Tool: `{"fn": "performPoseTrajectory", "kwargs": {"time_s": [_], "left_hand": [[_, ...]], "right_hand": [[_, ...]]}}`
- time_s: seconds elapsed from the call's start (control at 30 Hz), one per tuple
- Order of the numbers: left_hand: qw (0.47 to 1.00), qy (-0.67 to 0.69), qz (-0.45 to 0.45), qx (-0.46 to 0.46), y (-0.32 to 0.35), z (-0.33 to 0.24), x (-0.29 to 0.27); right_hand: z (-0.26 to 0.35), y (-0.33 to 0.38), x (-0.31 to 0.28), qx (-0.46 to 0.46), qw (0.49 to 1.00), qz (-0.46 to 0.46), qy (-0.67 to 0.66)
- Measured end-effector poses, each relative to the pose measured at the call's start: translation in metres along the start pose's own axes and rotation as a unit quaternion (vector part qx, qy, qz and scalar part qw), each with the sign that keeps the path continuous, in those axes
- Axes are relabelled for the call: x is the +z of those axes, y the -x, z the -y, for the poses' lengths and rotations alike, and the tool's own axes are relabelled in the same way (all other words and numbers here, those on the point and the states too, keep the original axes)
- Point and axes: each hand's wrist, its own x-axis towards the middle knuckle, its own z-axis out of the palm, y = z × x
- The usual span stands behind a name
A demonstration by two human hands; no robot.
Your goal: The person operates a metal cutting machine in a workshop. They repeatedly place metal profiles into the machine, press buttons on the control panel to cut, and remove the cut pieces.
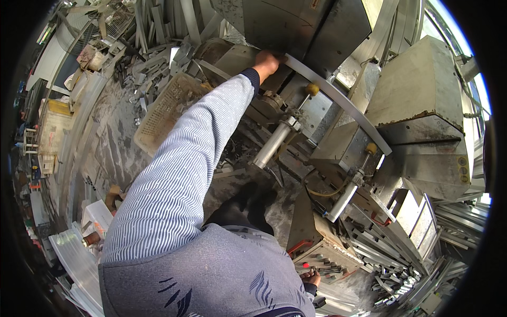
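Observation:
My left arm reaches far forward, and my left hand (pixel 268 63) is closed round the near-left end of a long, pale aluminium profile (pixel 338 95). The profile lies across a two-headed cutting machine, below its metal housings. Two clamp cylinders with yellow-brown knobs stand beside it: one clamp (pixel 277 140) near the middle, another clamp (pixel 346 198) farther right. Low on the right, my right hand (pixel 311 277) is at the edge of a control box (pixel 327 256) with a red button and several dark ones. Its fingers are curled; what they hold, if anything, is too small to make out.
A dirty plastic basket (pixel 169 113) stands left of the machine, with metal offcuts (pixel 140 79) heaped behind it. Large housings (pixel 417 90) rise at the right. Stacked profiles (pixel 380 253) and short cut pieces (pixel 396 282) lie at lower right. A fan (pixel 108 21) is at upper left.

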Motion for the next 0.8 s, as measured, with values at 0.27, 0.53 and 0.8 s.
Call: {"fn": "performPoseTrajectory", "kwargs": {"time_s": [0.27,0.53,0.8], "left_hand": [[1.0,-0.003,0.019,-0.015,-0.003,0.002,-0.001],[1.0,-0.007,0.023,0.008,-0.007,0.003,-0.004],[0.99,-0.051,-0.107,0.072,0.08,-0.059,-0.051]], "right_hand": [[-0.007,-0.008,-0.005,-0.025,0.998,0.005,-0.056],[-0.025,0.001,0.009,-0.058,0.991,-0.008,-0.118],[-0.038,0.005,-0.015,-0.063,0.993,0.006,-0.096]]}}
